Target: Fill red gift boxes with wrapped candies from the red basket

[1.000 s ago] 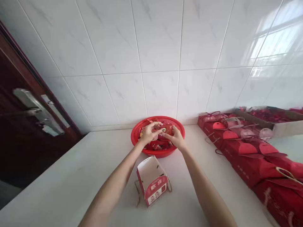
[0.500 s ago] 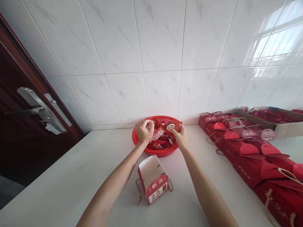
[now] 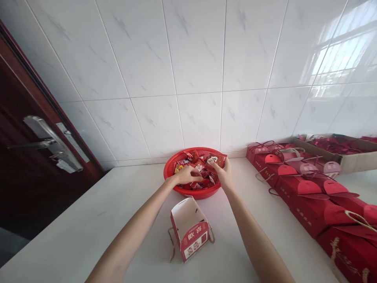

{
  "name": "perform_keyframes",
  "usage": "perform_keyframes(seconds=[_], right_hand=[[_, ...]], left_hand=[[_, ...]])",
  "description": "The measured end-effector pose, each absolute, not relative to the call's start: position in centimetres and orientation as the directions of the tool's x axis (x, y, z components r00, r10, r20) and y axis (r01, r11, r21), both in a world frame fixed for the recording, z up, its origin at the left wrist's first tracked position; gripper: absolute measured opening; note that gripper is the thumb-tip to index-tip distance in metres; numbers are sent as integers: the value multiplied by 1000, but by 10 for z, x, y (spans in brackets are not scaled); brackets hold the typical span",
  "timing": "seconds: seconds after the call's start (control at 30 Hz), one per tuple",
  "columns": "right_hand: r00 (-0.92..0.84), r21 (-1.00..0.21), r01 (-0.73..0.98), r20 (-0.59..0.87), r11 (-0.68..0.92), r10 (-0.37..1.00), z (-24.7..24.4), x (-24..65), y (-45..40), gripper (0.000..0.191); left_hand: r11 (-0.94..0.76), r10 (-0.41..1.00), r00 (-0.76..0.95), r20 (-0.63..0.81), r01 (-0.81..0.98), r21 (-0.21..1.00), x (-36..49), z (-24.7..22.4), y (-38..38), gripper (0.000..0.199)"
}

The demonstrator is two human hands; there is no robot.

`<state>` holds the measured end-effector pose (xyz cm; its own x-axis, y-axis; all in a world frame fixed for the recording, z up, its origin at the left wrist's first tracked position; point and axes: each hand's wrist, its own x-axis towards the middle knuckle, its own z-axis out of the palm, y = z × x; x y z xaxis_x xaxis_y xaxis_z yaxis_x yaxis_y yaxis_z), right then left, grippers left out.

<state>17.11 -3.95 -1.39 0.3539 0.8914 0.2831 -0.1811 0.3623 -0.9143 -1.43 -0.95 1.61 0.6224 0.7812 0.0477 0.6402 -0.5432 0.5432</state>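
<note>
One tiled wall (image 3: 200, 59) is rising behind one white table (image 3: 88, 220). More than six red boxes (image 3: 306, 212) are crowding the right side, overlapping too much for me to count exactly; one cardboard carton (image 3: 357, 162) is sitting beside them. One red basket (image 3: 200, 193) is standing near the wall, holding many wrapped snacks (image 3: 211, 177). One open-topped box (image 3: 190, 230) is sitting in front of it. Of two hands, the left hand (image 3: 188, 175) is reaching in, fingers curved, its grip impossible to tell; the right hand (image 3: 224, 171) is pinching one red packet (image 3: 217, 158) at the basket's right side.
</note>
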Motion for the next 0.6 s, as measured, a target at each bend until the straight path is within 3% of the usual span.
perform_keyframes(seconds=[0.07, 0.2, 0.33, 0.6], right_hand=[[362, -916, -156, 294, 369, 884, -15, 171, -39, 33], [380, -917, -116, 313, 381, 870, -16, 171, -38, 31], [373, -918, -133, 303, 373, 877, -12, 170, -41, 33], [375, -930, -118, 283, 349, 883, -8, 169, -47, 33]], left_hand=[[-527, 802, 597, -8, 713, 462, -19, 17, -11, 30], [-447, 894, 427, 136, 825, 347, -31, 17, 0, 23], [-337, 940, 297, 167, 883, 328, -44, 13, 17, 26], [-276, 961, 260, 93, 902, 331, -44, -5, 31, 47]])
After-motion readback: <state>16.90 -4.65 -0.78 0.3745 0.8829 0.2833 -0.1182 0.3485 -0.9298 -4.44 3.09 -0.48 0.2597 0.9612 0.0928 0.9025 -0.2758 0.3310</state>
